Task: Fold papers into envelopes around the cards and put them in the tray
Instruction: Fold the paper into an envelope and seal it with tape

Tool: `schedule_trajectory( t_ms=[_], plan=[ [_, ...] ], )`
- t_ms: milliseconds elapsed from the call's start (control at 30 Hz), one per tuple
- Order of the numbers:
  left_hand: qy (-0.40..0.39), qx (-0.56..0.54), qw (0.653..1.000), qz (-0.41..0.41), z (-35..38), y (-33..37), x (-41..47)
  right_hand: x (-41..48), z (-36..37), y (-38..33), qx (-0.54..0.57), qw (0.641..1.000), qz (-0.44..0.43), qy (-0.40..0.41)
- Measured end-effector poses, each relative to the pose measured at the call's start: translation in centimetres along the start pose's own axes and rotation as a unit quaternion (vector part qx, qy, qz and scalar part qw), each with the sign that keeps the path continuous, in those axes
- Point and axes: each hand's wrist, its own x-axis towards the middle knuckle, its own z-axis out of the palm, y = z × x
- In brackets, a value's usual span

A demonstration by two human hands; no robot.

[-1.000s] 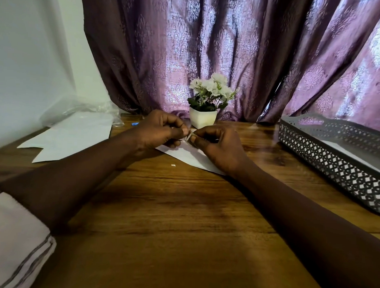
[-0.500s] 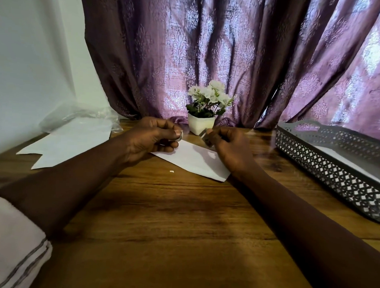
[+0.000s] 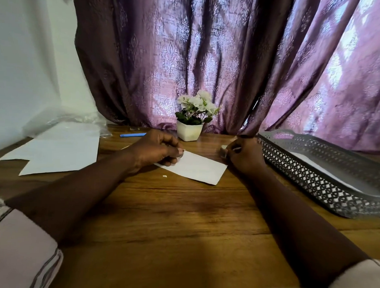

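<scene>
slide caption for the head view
The left hand and right hand work at opposite ends of a folded white paper, grey tray at right.

Tabletop [image 3: 182, 219]: brown wood grain, darker shadow across the near part.
Backdrop: purple patterned curtain [image 3: 209, 58], gathered in folds, hem touching the far edge of the tabletop. Plain white wall [image 3: 26, 62] to the left of it.
Far centre: small white square pot [image 3: 189, 132], upright, with white flowers [image 3: 197, 103] and green leaves.
Left of the pot: blue pen [image 3: 132, 135] lying flat.
Far left, by the wall: crumpled clear plastic wrap [image 3: 62, 120].
Mid-tabletop: one tiny white scrap [image 3: 164, 176].
</scene>
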Motion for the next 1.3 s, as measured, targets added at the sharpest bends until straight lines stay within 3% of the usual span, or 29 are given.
schedule_trajectory(
  t_ms=[100, 167, 233, 367, 500, 767, 1000, 1300],
  plan=[
    [-0.01, -0.004, 1.0, 0.006, 0.2, 0.2, -0.2, -0.3, 0.0, -0.3, 0.007, 1.0, 0.015, -0.005],
    [-0.01, -0.018, 1.0, 0.007, 0.4, 0.5, -0.3, -0.6, -0.3, -1.2, 0.006, 0.999, -0.019, 0.046],
    [-0.012, -0.041, 0.999, 0.002, 0.6, 0.8, -0.3, -1.5, -0.8, -3.3, 0.093, 0.993, -0.059, 0.052],
    [-0.02, -0.082, 0.996, -0.002, 0.6, 0.9, -0.4, -4.6, -0.3, -7.1, 0.326, 0.934, -0.061, -0.133],
    [-0.016, -0.1, 0.995, 0.011, 0.4, 0.9, -0.5, -5.0, 0.6, -7.8, 0.379, 0.909, -0.047, -0.169],
    [-0.007, -0.115, 0.993, 0.024, 0.1, 1.1, -0.5, -4.3, 0.5, -7.0, 0.408, 0.898, 0.016, -0.163],
    [-0.028, -0.105, 0.993, 0.037, 0.4, 1.6, -0.9, -4.4, 0.8, -7.1, 0.393, 0.906, -0.001, -0.16],
    [0.045, -0.098, 0.994, -0.011, 0.5, 1.2, -0.3, -3.9, 0.7, -6.7, 0.454, 0.881, 0.062, -0.121]
  ],
)
